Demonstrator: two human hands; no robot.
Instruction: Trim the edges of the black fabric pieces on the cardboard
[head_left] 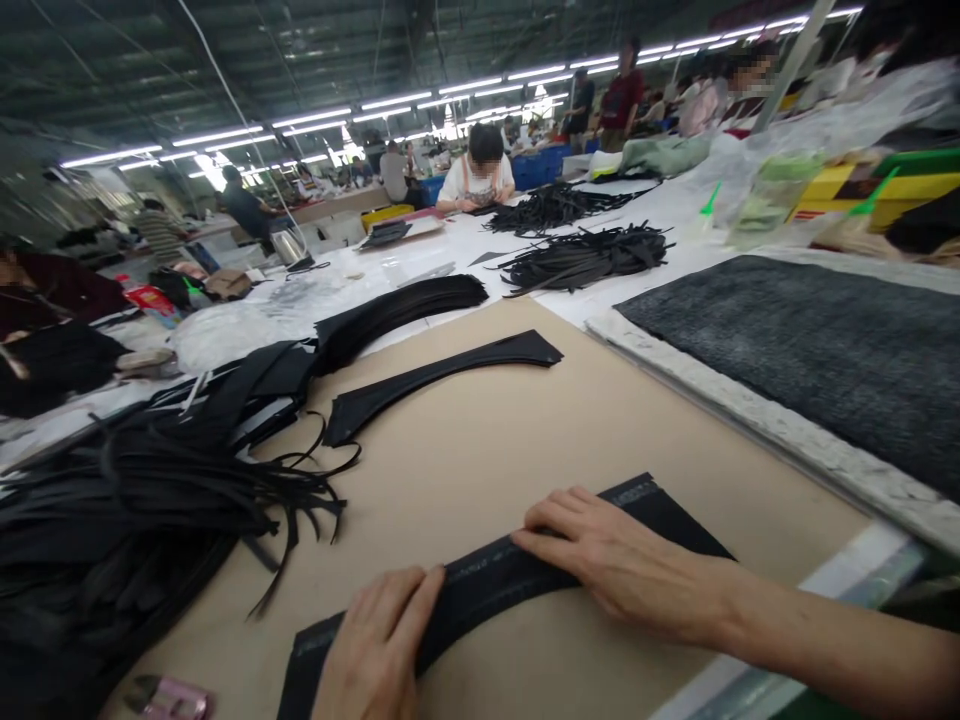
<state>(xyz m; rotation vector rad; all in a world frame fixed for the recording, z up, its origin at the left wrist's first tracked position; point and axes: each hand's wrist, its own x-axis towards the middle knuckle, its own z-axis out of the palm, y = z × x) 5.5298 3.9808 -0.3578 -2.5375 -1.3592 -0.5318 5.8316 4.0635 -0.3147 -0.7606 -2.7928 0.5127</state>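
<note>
A curved black piece of material [484,590] lies in front of me on the tan board, with a folded-looking strip and faint pale marks along its upper edge. My left hand [379,635] is closed over its left part, fingers together at the upper edge. Farther right, my right hand [600,550] bends its fingers over that same edge, thumb side toward me. The undersides of both hands' grips are hidden. Beyond them, a small stack of similar curved black pieces [442,380] rests on the board.
Bundles of black strips [187,480] crowd the left side, beside a thicker curved black stack [405,310]. Pink-handled snips [176,697] lie at the lower left. A dark fabric-covered slab [810,350] borders the tan board [600,430] on the right. Another person [476,175] sits across the table.
</note>
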